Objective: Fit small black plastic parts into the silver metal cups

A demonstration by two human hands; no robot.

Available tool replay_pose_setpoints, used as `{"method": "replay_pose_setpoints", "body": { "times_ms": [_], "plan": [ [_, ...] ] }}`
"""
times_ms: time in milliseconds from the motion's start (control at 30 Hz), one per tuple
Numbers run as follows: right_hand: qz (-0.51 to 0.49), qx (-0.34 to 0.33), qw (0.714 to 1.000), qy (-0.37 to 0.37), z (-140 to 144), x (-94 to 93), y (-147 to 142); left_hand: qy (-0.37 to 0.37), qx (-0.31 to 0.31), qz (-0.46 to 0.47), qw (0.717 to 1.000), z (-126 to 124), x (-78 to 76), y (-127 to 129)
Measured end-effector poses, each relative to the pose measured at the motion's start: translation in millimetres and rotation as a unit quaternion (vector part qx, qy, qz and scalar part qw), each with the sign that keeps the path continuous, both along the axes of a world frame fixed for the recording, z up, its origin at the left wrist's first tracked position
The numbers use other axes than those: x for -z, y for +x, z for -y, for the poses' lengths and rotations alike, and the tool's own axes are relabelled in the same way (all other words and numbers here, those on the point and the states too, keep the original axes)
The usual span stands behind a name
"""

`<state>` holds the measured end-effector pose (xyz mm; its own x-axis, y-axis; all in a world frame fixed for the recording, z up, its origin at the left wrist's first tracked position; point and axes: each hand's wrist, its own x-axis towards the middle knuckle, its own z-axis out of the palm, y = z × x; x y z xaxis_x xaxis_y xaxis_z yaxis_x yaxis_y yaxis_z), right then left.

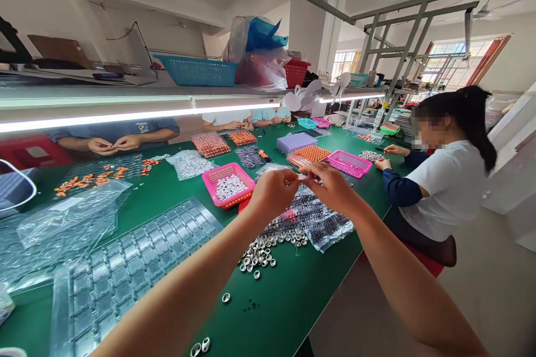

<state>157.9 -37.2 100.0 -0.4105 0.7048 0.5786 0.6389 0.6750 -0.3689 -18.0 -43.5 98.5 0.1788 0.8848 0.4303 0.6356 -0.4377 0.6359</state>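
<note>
Small silver metal rings [268, 248] lie heaped at centre frame on the green table [288, 301]. Above them, left hand [274, 192] and right hand [333, 187] meet, fingers [307, 172] pinched together on something too small to tell. No readable writing.

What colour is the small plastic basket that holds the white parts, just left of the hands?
Pink; the small plastic basket shows best in the head view.

Both hands are meeting above the green table [293, 301], the left hand [274, 192] and right hand [333, 187] pinching a tiny part, too small to tell, between their fingertips. Silver rings [259, 254] are lying scattered beneath them, a pink basket [228, 184] is sitting beyond, and a clear tray [138, 268] is lying toward the table's left end.
</note>
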Motion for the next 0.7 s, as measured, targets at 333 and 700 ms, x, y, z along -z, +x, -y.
{"method": "replay_pose_setpoints", "body": {
  "times_ms": [333, 700],
  "plan": [
    [-0.003, -0.036, 0.999, -0.014, 4, -3.9, 7, 0.024, 0.003, -0.081, 0.996, 9, 2.7, 6],
    [-0.002, -0.036, 0.994, -0.101, 1, -5.7, 18, 0.041, 0.022, -0.087, 0.995, 14, 2.4, 14]
  ]
}}
